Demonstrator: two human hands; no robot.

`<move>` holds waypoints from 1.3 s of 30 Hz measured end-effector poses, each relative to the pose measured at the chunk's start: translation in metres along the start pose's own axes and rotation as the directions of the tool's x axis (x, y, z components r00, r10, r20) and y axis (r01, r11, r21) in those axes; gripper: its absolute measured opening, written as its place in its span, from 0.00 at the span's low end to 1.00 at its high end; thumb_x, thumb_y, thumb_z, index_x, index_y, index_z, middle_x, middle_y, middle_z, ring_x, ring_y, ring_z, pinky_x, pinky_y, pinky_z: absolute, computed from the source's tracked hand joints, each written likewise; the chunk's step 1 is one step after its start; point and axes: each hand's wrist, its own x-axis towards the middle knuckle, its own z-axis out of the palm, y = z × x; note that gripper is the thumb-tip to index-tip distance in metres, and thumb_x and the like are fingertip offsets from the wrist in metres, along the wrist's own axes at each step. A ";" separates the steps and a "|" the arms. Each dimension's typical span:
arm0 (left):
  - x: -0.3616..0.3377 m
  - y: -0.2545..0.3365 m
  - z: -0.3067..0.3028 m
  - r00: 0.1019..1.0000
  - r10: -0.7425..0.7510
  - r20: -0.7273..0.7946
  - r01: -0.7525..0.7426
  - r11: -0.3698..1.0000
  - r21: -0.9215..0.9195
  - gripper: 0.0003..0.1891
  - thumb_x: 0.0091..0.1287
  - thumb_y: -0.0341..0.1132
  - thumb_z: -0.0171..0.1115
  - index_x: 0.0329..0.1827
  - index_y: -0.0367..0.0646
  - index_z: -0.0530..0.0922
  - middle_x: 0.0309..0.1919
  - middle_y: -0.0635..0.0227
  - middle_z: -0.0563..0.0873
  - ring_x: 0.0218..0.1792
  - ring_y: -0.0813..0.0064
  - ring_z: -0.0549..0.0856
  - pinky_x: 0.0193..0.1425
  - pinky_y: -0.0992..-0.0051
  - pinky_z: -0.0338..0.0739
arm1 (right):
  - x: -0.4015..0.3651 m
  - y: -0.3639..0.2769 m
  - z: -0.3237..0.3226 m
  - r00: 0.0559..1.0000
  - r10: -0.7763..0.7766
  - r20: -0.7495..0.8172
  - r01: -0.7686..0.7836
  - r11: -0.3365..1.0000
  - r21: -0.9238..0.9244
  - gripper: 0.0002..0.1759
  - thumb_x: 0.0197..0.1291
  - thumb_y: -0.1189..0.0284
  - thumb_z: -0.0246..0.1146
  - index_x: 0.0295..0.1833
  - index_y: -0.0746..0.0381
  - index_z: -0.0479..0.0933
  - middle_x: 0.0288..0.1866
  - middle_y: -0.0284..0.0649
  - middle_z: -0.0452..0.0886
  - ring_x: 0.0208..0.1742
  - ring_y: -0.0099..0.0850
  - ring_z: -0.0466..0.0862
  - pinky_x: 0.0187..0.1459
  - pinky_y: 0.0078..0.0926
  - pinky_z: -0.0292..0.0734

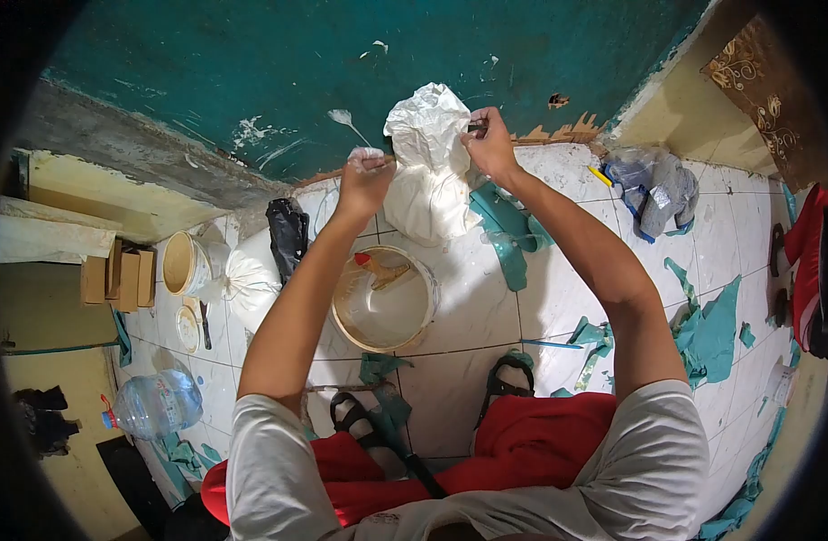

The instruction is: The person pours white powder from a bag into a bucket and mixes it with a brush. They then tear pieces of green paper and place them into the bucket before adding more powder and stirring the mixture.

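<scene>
Red shorts (540, 442) squat over the bucket (429, 298), and past it the white bag (427, 180) stands tall at the floor's (468, 307) far edge, right hand (490, 144) pinching its top, left hand (367, 173) a dusty shut fist just beside it.

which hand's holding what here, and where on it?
Right hand pinches the white bag at its bunched upper edge. Left hand, dusted white, is closed beside the bag; what it grips cannot be told.
</scene>
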 end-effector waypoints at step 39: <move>-0.261 0.027 -0.138 0.946 0.171 0.274 -0.173 0.985 -0.017 0.26 0.66 0.29 0.65 0.68 0.38 0.76 0.79 0.49 0.54 0.66 0.50 0.75 0.68 0.59 0.73 | -0.211 -0.201 0.048 0.550 -0.403 0.731 0.373 0.902 0.217 0.24 0.51 0.79 0.70 0.58 0.65 0.80 0.65 0.50 0.75 0.68 0.49 0.72 0.68 0.43 0.64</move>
